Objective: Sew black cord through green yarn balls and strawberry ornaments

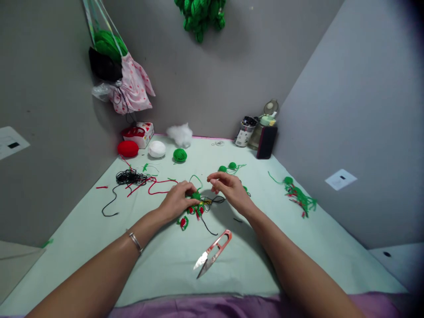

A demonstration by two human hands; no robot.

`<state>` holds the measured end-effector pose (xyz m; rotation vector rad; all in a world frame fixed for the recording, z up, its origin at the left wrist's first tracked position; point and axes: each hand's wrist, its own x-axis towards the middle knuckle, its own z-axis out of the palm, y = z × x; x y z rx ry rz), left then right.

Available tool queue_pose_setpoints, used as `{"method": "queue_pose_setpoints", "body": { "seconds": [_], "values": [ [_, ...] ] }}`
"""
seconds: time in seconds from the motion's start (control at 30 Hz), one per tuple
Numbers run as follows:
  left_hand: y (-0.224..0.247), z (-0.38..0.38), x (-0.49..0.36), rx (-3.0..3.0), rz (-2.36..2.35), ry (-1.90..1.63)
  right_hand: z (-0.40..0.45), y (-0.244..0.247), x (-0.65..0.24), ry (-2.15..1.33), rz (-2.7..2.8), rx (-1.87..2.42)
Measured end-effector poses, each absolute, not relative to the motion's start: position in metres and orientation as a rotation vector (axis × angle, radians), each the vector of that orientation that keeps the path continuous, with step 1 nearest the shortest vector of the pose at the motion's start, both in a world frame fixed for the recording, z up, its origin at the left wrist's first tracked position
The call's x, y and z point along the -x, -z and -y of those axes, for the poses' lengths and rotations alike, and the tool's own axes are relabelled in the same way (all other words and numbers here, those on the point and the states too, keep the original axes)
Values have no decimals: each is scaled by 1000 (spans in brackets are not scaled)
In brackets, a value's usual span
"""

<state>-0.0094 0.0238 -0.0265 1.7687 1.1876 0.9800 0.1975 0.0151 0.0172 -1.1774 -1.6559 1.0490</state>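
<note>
My left hand (179, 201) grips a small green crocheted piece (196, 195) at the middle of the table, its fingers closed around it. Small red, white and green crocheted pieces (183, 223) lie below those fingertips, and a bit of yellow shows beside them. Loops of black yarn (215, 200) run from the piece toward my right hand (232, 190). That hand is raised to the right, thumb and fingers drawn together; whatever is between them is too small to make out. Orange-handled thread snips (218, 247) lie blades-forward to the near left, below both hands.
A black yarn tangle (130, 177) and red yarn strands (155, 187) lie to the left. Behind are red (127, 149), white (157, 149) and green (179, 155) balls and white stuffing (180, 134). A phone (266, 142) leans at back right; finished-looking green-red pieces (301, 198) lie right.
</note>
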Motion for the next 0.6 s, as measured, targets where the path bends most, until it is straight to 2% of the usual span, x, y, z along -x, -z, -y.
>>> {"method": "queue_pose_setpoints", "body": {
  "seconds": [0.17,0.6],
  "values": [
    [37,-27,10,-1838,-1225,-946,-18,-5,-195,-1021,1711,1275],
    [21,-10,1,-1853,-1214,-934,2,3,-174,-473,2127,1186]
  ]
}}
